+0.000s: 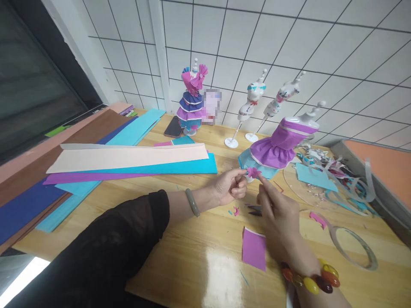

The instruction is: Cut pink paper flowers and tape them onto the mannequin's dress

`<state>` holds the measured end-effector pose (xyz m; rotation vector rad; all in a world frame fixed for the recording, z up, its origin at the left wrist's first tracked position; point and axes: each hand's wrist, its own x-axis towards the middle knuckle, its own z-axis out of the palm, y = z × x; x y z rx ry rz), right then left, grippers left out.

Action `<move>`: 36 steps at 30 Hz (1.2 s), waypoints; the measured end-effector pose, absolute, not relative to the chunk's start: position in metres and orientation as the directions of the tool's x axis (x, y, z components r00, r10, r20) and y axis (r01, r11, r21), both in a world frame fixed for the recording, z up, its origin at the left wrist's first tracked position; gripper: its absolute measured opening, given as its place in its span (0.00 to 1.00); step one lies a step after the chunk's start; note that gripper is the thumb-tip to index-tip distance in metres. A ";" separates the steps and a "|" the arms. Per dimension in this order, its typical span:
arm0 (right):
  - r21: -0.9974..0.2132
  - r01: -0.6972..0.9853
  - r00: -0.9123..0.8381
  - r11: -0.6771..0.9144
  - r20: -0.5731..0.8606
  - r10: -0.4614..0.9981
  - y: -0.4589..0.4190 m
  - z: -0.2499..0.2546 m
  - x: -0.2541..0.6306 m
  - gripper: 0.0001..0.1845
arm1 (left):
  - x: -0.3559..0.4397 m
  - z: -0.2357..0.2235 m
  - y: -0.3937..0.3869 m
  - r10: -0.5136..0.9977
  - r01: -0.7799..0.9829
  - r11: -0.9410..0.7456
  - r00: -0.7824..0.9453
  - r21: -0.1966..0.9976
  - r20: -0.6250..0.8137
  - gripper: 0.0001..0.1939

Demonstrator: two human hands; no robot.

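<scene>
A small pink paper flower (254, 172) is pinched at its left edge between the thumb and forefinger of my left hand (233, 186), the other fingers curled. My right hand (279, 209) has its forefinger on the flower's right edge and the rest folded in; its thumb is mostly hidden. Just behind the flower stands a white dress form with a purple and light blue paper dress (276, 145). Scissors (353, 248) lie on the table, partly covered by my right hand. Below my hands are pink scraps (236, 211) and a purple paper square (253, 249).
Folded crepe paper sheets (135, 158) stack up at the left. A dressed form (190, 107), a phone (173, 127) and two bare white forms (252, 102) stand or lie near the tiled wall. A clear plate (295, 184) with scraps and ribbon is at right, beside an orange-lined box (385, 167).
</scene>
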<state>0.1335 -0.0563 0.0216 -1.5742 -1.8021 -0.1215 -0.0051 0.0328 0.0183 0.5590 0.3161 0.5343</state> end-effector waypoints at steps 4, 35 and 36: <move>-0.732 0.654 0.400 0.192 0.550 0.733 -0.059 0.032 0.129 0.15 | -0.006 0.017 0.033 0.550 -0.360 0.711 0.820 0.605 -0.158 0.11; -0.823 -0.567 0.159 0.023 -0.082 0.984 -0.031 0.023 0.158 0.16 | -0.001 0.013 0.034 0.558 -0.329 0.634 0.822 0.700 -0.119 0.08; -0.828 -0.561 0.151 0.020 -0.078 0.986 -0.031 0.024 0.157 0.17 | -0.001 0.013 0.034 0.557 -0.327 0.634 0.822 0.701 -0.120 0.08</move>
